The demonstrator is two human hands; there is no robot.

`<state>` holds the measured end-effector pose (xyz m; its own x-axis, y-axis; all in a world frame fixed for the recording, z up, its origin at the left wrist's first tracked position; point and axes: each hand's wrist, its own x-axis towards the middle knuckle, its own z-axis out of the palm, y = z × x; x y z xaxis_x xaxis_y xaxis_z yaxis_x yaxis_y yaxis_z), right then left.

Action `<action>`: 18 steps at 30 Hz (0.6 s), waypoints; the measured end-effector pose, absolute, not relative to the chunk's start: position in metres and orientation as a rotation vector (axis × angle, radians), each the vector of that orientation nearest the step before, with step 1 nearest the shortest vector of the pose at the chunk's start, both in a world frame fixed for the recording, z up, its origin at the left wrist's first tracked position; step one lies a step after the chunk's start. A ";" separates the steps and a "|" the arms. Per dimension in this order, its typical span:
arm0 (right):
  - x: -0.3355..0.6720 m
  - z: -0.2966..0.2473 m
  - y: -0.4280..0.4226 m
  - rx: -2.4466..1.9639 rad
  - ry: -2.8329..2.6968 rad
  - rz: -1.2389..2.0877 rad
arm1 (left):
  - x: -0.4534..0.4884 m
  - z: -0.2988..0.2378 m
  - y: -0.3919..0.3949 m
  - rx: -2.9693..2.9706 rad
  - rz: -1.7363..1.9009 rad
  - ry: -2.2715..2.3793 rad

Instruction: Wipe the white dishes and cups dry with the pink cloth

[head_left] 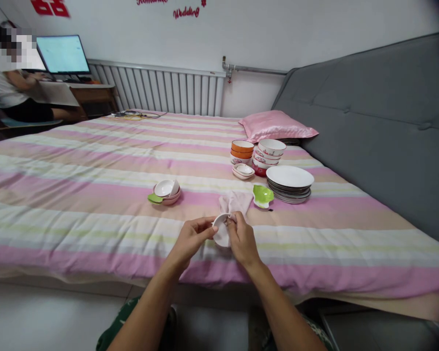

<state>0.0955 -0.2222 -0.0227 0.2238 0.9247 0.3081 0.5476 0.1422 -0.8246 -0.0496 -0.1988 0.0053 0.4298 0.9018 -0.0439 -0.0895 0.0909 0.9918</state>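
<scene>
Both forearms reach up from the bottom corners and slant inward, meeting over the near edge of the bed [95, 161], with the elbows low and apart and the wrists well above the person's knees. Between the hands is a small white dish [222, 237], held tilted over the striped bedding, in front of the other crockery.

The left hand [192, 238] comes from the left with its back turned up and outward. It pinches the dish's left rim, the thumb lying along the near side and the index finger bent over above it; the tips of the remaining fingers are hidden.

The right hand [242, 240] comes from the right, knuckles up and fingers pointing away from the body. Its thumb and fingers are drawn together on a pale pink cloth [241, 200], part of which is pressed to the inside of the dish near its right rim. The rest of the cloth spreads on the bed beyond the knuckles. I cannot tell how the lower fingers are bent.

Just beyond the right hand lies a green leaf-shaped dish [263, 195], near a stack of plates [290, 176]. Left of the hands, well apart, sits a group of small dishes [164, 188].
</scene>
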 end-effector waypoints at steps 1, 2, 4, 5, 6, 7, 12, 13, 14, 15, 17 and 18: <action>0.096 -0.023 -0.222 -1.526 -1.455 0.488 | -0.050 0.005 -0.199 1.271 0.877 0.842; 0.096 -0.023 -0.222 -1.524 -1.464 0.488 | -0.051 0.005 -0.199 1.282 0.874 0.846; 0.096 -0.024 -0.223 -1.515 -1.483 0.490 | -0.051 0.005 -0.199 1.305 0.876 0.857; 0.096 -0.024 -0.223 -1.510 -1.492 0.492 | -0.052 0.005 -0.198 1.315 0.880 0.863; 0.096 -0.025 -0.223 -1.506 -1.499 0.496 | -0.052 0.005 -0.198 1.322 0.884 0.866; 0.096 -0.025 -0.223 -1.503 -1.504 0.500 | -0.052 0.005 -0.198 1.327 0.887 0.866; 0.095 -0.024 -0.223 -1.494 -1.500 0.513 | -0.050 0.004 -0.198 1.331 0.893 0.887; 0.095 -0.024 -0.223 -1.493 -1.491 0.509 | -0.050 0.004 -0.198 1.331 0.899 0.894; 0.094 -0.023 -0.223 -1.492 -1.480 0.504 | -0.049 0.004 -0.198 1.328 0.903 0.898; 0.094 -0.023 -0.223 -1.493 -1.467 0.498 | -0.049 0.004 -0.198 1.326 0.906 0.898; 0.094 -0.022 -0.222 -1.499 -1.438 0.489 | -0.048 0.004 -0.199 1.324 0.903 0.892; 0.094 -0.022 -0.222 -1.503 -1.424 0.488 | -0.047 0.004 -0.199 1.329 0.897 0.888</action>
<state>0.0935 -0.2217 -0.0221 0.2346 0.9176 0.3209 0.5279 0.1570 -0.8347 -0.0474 -0.1987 0.0045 0.4025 0.9152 -0.0211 -0.0305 0.0364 0.9989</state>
